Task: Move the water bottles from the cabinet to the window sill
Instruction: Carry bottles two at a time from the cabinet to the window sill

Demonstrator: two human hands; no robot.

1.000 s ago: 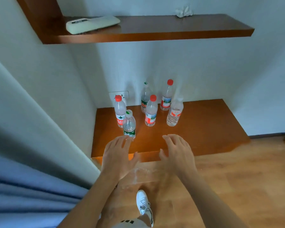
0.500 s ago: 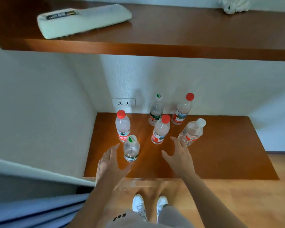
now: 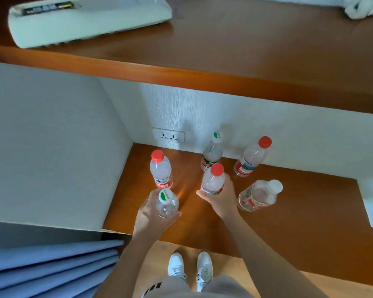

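The green-cap bottle (image 3: 167, 204) and red-cap bottle (image 3: 212, 180), lower centre on the cabinet (image 3: 310, 222), sit in our curled left grip (image 3: 146, 215) and right grip (image 3: 222, 200). Lifting carelessly, our right forearm could topple the white-cap bottle (image 3: 257, 196) just beside it.

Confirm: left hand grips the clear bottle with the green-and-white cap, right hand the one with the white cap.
No: in the head view the right hand grips the middle red-capped clear plastic bottle; the white-capped bottle stands unheld. Rest holds.
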